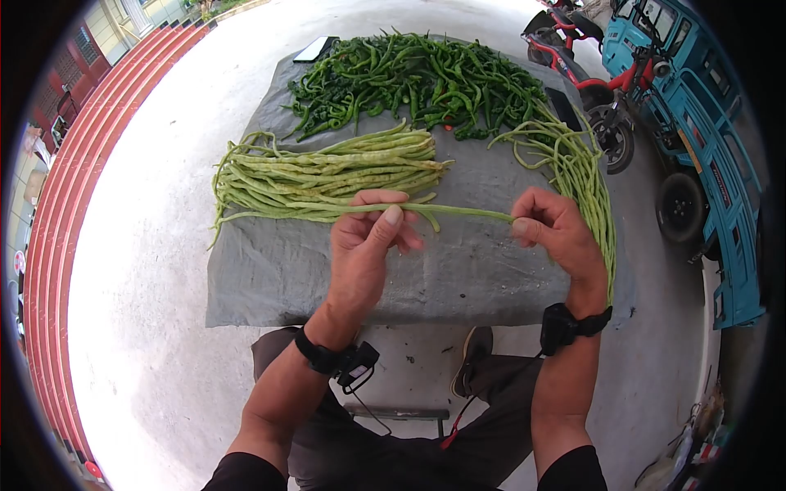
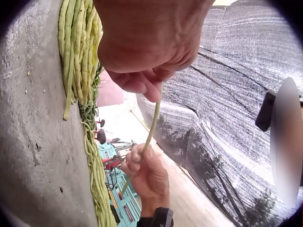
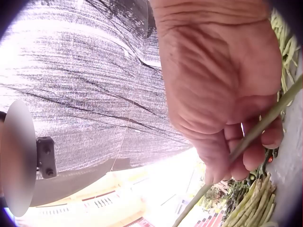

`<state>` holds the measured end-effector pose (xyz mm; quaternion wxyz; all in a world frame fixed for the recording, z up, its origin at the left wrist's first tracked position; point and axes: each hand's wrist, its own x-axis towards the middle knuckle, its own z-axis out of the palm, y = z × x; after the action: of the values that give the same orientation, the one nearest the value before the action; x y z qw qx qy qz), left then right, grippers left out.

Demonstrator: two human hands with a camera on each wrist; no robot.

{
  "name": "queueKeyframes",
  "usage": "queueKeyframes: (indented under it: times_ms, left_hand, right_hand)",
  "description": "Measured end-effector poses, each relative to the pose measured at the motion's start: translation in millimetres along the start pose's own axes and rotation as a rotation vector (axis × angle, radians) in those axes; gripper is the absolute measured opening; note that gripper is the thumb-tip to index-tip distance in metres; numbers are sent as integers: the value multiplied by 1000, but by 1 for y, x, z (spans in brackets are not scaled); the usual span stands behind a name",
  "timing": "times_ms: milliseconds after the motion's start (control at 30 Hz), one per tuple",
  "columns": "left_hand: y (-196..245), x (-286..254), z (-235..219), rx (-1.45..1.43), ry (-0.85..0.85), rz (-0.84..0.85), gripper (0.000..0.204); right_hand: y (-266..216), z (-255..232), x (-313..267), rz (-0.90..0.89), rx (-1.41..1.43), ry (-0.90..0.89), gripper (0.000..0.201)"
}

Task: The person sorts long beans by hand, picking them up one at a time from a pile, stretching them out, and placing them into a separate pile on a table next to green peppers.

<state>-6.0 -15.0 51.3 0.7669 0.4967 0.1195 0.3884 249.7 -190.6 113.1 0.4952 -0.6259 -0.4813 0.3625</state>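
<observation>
A single long green bean (image 1: 458, 212) is stretched level between my two hands, above a grey cloth (image 1: 278, 270). My left hand (image 1: 375, 225) pinches it near the middle, thumb on top. My right hand (image 1: 536, 222) grips its right end with curled fingers. In the left wrist view the long green bean (image 2: 152, 126) runs from my left fingers down to my right hand (image 2: 144, 170). In the right wrist view the long green bean (image 3: 246, 142) passes through my curled right fingers (image 3: 255, 156). A pile of long beans (image 1: 327, 173) lies just beyond my left hand.
A heap of green chillies (image 1: 417, 78) covers the far end of the cloth. More long beans (image 1: 585, 180) trail down the cloth's right edge. A red motorbike (image 1: 594, 82) and a blue vehicle (image 1: 704, 139) stand at the right. Pale concrete ground surrounds the cloth; my knees are below it.
</observation>
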Motion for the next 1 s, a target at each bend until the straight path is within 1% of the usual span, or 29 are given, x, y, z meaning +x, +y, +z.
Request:
queueKeyframes:
  times_ms: [133,433,633,667,767,800,900,933,1000]
  left_hand:
    - [2,3,-5,-4,65,34,23]
    - [0,2,-7,59,70,66,22]
    - [5,2,-5,47,51,44,21]
    - [4,2,-7,45,41,38,24]
    - [4,5,-10,-102,21,-20,29]
    - [3,6,-11,-140,59,-77,33]
    - [-6,6,-20,-381,141,-191,33]
    - [-9,7,-24,-396,174,-235,33]
    - [-13,5,-24,-376,183,-280,34]
  right_hand:
    - [3,-6,-2,11,23,13,14]
    - [7,-8,-1,89,-57,-14,12]
    - [10,-3,1,91,-12,53,13]
    - [10,-4,0,69,-2,57,14]
    - [10,-7,1,13,10,80,15]
    - [11,-7,1,-2,6,91,15]
    - [14,-9,3,-48,-26,86,16]
    - [15,-9,3,-62,-39,78,17]
    - [19,-10,3,-58,-67,39,16]
